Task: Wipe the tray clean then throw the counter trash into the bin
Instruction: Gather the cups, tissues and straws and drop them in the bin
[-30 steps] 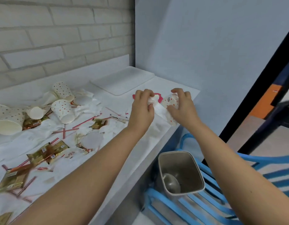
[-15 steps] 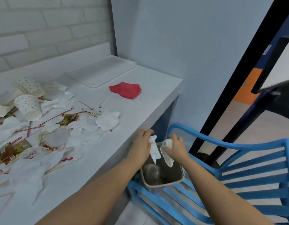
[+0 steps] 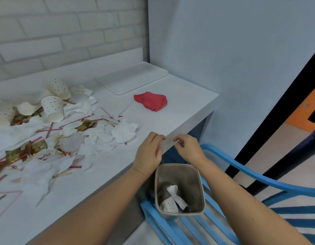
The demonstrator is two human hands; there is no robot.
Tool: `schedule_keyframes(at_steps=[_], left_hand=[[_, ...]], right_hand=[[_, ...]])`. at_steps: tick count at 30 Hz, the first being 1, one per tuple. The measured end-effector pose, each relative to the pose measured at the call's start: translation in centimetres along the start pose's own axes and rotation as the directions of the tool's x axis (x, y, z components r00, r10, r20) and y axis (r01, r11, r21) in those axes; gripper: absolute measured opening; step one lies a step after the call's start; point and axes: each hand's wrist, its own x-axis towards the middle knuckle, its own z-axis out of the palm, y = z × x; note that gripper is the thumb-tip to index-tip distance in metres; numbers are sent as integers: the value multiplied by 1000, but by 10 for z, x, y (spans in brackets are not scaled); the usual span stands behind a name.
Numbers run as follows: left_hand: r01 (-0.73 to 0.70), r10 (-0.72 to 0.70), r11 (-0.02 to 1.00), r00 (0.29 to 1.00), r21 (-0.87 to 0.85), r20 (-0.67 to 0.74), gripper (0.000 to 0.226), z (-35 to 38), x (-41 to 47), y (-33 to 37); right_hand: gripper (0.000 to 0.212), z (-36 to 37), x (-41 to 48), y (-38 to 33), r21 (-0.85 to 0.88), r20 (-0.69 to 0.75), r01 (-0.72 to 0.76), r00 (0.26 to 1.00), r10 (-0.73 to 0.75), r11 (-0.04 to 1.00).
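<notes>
**Desk:** How far along are you?

**Operator:** Nearest first. The bin (image 3: 192, 181) stands on a blue chair (image 3: 241, 167) right below me. A few paper scraps (image 3: 173, 196) lie at its bottom, so I'd say the throwing-away has begun.

**Desk:** And the hands?

**Operator:** Both hover above the bin at the edge of the counter (image 3: 181, 119). The left hand (image 3: 150, 152) has its fingers loosely curled, with nothing in it that I can see. The right hand (image 3: 186, 147) is curled too, thumb close to forefinger. I can't tell whether it pinches a shred.

**Desk:** What's left?

**Operator:** Most of the trash, I reckon. Just past the hands are crumpled napkins (image 3: 124, 132), with striped straws (image 3: 75, 121) and gold packets (image 3: 25, 151) among them. Farther left, dotted paper cups (image 3: 53, 108) lie on their sides.

**Desk:** The tray?

**Operator:** A red cloth (image 3: 150, 101) lies alone beyond the mess. Behind it the tray (image 3: 133, 79) sits in the far corner by the wall. It looks bare, so I judge the wiping done, though I can't rule out smears from here.
</notes>
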Motion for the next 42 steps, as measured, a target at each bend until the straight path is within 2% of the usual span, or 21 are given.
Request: schedule_keyframes(at_steps=[3,5,7,9,12,14,16,19,21,24,28,31,34,38,42], left_hand=[[28,-18,996,993,88,-115,27,-26,8,-10],[106,-76,968,988,227,-136,28,-44,10,-19],[281,-249,886,959,369,-134,30,-63,10,-28],[450,-424,768,891,457,-165,31,-80,6,-41],[550,-555,628,812,551,-178,46,-96,-7,-60],[560,-627,550,767,620,-137,61,-98,-14,-69],[552,-651,525,751,648,-113,62,-97,-21,-76],[521,-586,587,802,620,-119,39,-94,-26,-84],[518,-541,650,829,556,-140,30,-91,-27,-90],[545,-517,719,834,430,-193,28,-87,-27,-97],[571,-506,764,819,299,-271,45,-93,-25,-98],[550,-461,817,804,173,-376,34,-102,-17,-99],[522,-437,852,752,41,-494,27,-114,-4,-94],[413,-338,911,717,-20,-610,26,-126,15,-80],[292,-283,951,693,-101,-663,26,-124,33,-59]], right_hand=[[23,-3,13,-35,27,-15,153,988,-153,988],[22,2,21,-58,42,-19,250,968,-249,967],[22,10,28,-80,60,-5,333,943,-333,941],[22,20,33,-99,87,15,392,919,-394,916],[28,38,41,-121,65,82,443,891,-447,894],[43,49,44,-129,-27,174,447,883,-437,894],[60,59,47,-132,-155,257,417,892,-370,896],[64,70,51,-130,-250,303,369,908,-290,895],[53,76,53,-127,-238,287,359,914,-288,902],[36,77,54,-126,-180,210,367,921,-328,913],[33,70,54,-127,-75,111,383,921,-374,921],[28,59,55,-130,24,21,422,906,-422,906],[20,45,54,-135,199,-62,437,899,-434,877],[9,24,52,-138,360,-154,441,897,-414,822],[9,0,48,-134,447,-187,413,911,-368,794]])
